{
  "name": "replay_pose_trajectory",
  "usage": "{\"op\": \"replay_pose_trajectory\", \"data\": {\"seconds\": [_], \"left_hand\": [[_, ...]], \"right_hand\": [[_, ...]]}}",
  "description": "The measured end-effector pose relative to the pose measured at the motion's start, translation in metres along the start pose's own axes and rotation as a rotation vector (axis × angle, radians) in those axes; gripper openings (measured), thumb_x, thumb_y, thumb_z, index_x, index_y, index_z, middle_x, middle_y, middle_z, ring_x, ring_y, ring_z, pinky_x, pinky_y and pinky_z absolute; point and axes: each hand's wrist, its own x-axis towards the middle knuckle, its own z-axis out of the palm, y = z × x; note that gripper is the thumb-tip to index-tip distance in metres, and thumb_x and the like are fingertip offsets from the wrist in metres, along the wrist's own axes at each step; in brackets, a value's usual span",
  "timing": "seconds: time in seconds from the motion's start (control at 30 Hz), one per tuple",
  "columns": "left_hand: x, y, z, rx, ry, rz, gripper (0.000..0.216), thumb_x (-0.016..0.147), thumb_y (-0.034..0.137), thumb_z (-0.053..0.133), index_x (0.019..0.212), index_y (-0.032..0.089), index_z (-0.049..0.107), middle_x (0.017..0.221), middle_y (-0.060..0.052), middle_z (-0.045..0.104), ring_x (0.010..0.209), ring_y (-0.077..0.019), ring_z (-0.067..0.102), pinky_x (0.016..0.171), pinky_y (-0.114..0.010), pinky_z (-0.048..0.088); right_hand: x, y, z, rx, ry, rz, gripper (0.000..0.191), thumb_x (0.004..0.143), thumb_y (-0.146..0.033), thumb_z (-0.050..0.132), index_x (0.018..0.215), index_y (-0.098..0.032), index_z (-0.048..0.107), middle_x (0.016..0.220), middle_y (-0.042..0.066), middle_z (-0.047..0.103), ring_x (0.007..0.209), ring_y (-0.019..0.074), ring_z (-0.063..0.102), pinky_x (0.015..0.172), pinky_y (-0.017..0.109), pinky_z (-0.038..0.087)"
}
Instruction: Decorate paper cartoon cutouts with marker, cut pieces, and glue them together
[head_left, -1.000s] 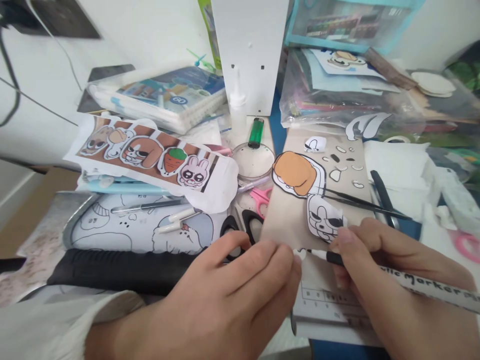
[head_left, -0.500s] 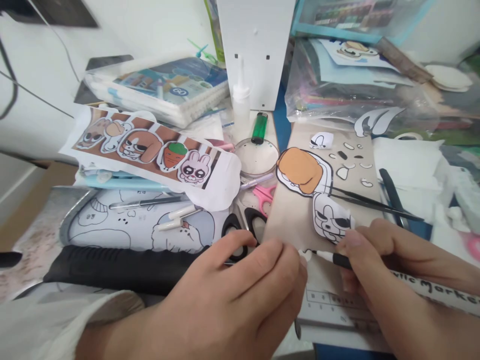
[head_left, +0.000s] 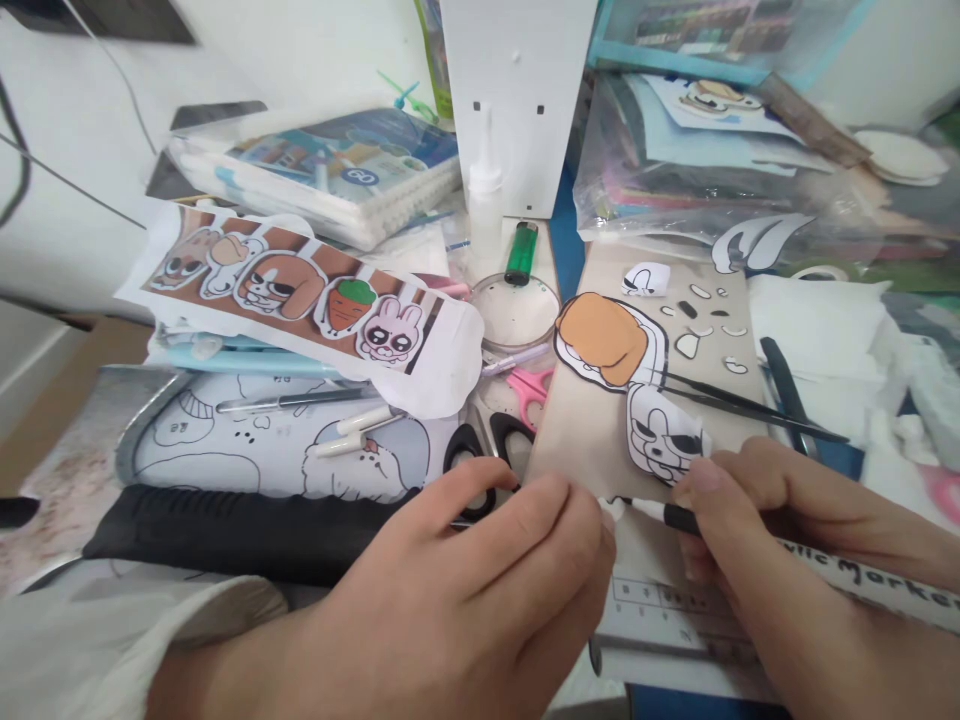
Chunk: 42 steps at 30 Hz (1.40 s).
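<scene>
In my right hand [head_left: 780,560] is a marker [head_left: 877,580] with a white barrel and black collar, gripped like a pen. Its tip meets the edge of a small white cutout [head_left: 612,508]. My left hand [head_left: 495,580] curls over the cutout's left side with its fingers together, pinning it; most of the piece is hidden under the fingertips. Just beyond the marker lies a paper cutout of a frowning face [head_left: 664,438]. Farther back rests an orange and white cutout [head_left: 604,340] with a black outline. Both are on a beige board [head_left: 570,430].
Tweezers [head_left: 757,407] lie across the board near several tiny cutouts. Black-handled scissors [head_left: 469,460], pink scissors [head_left: 529,385] and a green lighter [head_left: 521,253] sit left of it. A printed character strip [head_left: 454,345] lies at left; a glue bottle [head_left: 486,205] stands behind.
The marker's tip has shifted very slightly along the small cutout's edge. Both hands keep their hold, and the camera view has moved a little.
</scene>
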Motion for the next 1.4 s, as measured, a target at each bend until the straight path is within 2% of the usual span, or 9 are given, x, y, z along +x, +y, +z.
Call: {"op": "replay_pose_trajectory", "data": {"seconds": [0.4, 1.2, 1.4], "left_hand": [[0.001, 0.0001, 0.0012, 0.011, 0.02, 0.008, 0.031, 0.099, 0.015, 0.036, 0.11, 0.018, 0.065, 0.117, -0.002, 0.063, 0.109, -0.0166, 0.052, 0.09, -0.034, 0.04], [0.0012, -0.0001, -0.0006, -0.012, 0.017, -0.001, 0.033, 0.1, 0.013, 0.033, 0.11, 0.016, 0.065, 0.117, -0.001, 0.063, 0.108, -0.0165, 0.053, 0.09, -0.035, 0.039], [0.0023, -0.0014, -0.0001, -0.017, 0.017, -0.007, 0.034, 0.101, 0.013, 0.031, 0.11, 0.016, 0.064, 0.117, -0.001, 0.064, 0.109, -0.0164, 0.052, 0.091, -0.035, 0.038]], "right_hand": [[0.0014, -0.0062, -0.0012, -0.035, 0.012, -0.019, 0.034, 0.079, -0.034, 0.054, 0.048, -0.022, 0.049, 0.042, -0.004, 0.046, 0.037, 0.0104, 0.037, 0.034, 0.022, 0.028], [0.0009, -0.0075, -0.0014, 0.028, -0.056, 0.059, 0.032, 0.078, -0.038, 0.056, 0.051, -0.022, 0.052, 0.043, -0.004, 0.049, 0.035, 0.0107, 0.041, 0.031, 0.02, 0.03], [-0.0021, -0.003, -0.0027, 0.008, -0.003, 0.027, 0.035, 0.078, -0.04, 0.055, 0.049, -0.022, 0.05, 0.042, -0.003, 0.049, 0.034, 0.011, 0.04, 0.03, 0.022, 0.03]]}}
